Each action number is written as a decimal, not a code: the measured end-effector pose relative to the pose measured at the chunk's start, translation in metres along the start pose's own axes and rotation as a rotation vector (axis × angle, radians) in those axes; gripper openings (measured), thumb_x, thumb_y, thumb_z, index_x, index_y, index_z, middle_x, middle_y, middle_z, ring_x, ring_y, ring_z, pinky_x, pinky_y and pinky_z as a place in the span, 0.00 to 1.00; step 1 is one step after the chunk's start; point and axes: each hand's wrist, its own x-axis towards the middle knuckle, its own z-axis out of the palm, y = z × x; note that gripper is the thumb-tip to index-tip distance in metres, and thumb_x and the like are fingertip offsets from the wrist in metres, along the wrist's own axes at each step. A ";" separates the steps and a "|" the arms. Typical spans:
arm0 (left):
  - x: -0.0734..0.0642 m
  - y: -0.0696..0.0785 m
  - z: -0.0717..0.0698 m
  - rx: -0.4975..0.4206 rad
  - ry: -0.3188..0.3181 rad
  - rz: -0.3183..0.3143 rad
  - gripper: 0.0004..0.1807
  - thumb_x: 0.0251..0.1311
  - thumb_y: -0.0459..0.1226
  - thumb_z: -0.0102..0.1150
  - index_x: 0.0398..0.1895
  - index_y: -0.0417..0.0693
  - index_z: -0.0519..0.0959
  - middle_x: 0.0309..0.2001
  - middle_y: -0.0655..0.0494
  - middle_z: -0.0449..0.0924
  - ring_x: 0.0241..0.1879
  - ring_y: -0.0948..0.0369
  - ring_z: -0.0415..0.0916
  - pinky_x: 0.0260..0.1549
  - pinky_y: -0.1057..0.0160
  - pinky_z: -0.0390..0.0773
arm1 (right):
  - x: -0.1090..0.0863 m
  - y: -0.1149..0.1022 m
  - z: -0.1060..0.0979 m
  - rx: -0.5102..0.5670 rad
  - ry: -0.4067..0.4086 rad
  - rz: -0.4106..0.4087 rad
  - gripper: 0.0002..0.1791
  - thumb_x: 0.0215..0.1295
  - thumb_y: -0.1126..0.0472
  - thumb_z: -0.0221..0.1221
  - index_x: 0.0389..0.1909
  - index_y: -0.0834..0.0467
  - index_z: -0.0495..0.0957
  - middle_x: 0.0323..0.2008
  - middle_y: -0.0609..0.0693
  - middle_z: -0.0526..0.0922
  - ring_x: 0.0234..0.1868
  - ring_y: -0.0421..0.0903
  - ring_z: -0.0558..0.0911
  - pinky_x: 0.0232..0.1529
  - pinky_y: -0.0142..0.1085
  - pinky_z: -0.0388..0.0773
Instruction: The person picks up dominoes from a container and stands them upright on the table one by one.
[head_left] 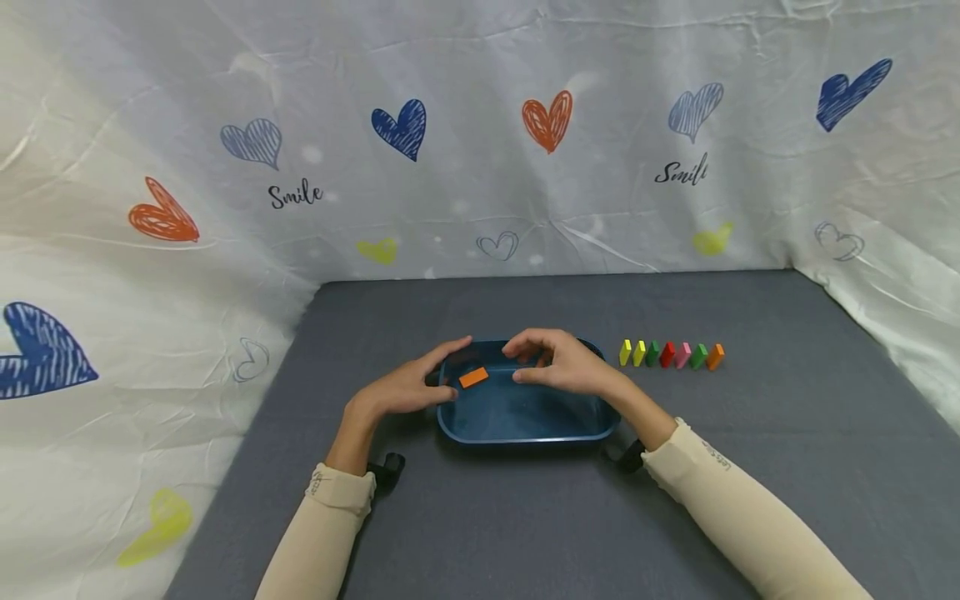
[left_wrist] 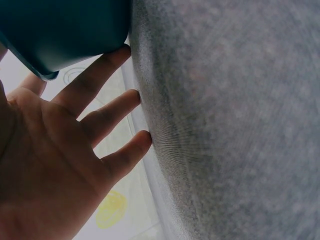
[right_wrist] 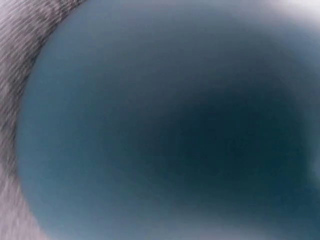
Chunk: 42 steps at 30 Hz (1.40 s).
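A dark blue tray point(head_left: 525, 439) lies on the table, and one orange block point(head_left: 473, 377) rests in its left part. At the tray's left side is my left hand point(head_left: 405, 387), its thumb at the rim. In the left wrist view, the fingers point(left_wrist: 111, 120) are spread and nearly straight, some tips on the table and one against the tray's outer wall. My right hand point(head_left: 562, 364) hovers over the tray's back right part, fingers bent, a gap between thumb and fingertips, nothing visible in it. The right wrist view shows only the blurred tray point(right_wrist: 100, 125) and some table.
Right of the tray, several small blocks stand in a row: yellow ones point(head_left: 626, 352), green, red point(head_left: 667, 354), pink point(head_left: 682, 356) and, at the right end, orange point(head_left: 716, 357). A grey cloth covers the table point(head_left: 517, 517). White sheeting point(head_left: 450, 200) with printed hearts hangs behind and beside it.
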 end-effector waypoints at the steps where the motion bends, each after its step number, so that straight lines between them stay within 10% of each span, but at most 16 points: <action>1: 0.000 0.000 0.000 0.002 -0.001 0.001 0.44 0.67 0.43 0.59 0.80 0.82 0.49 0.82 0.59 0.49 0.73 0.49 0.62 0.67 0.40 0.67 | 0.001 0.000 0.002 0.002 -0.011 0.003 0.20 0.66 0.62 0.68 0.57 0.61 0.80 0.58 0.62 0.82 0.55 0.62 0.81 0.49 0.48 0.79; 42: -0.002 0.000 -0.001 0.007 -0.007 0.031 0.44 0.67 0.43 0.57 0.80 0.81 0.48 0.83 0.59 0.44 0.80 0.46 0.51 0.69 0.34 0.62 | 0.035 -0.002 0.047 -0.230 -0.215 0.068 0.30 0.64 0.62 0.69 0.66 0.62 0.74 0.59 0.57 0.83 0.59 0.53 0.81 0.62 0.47 0.77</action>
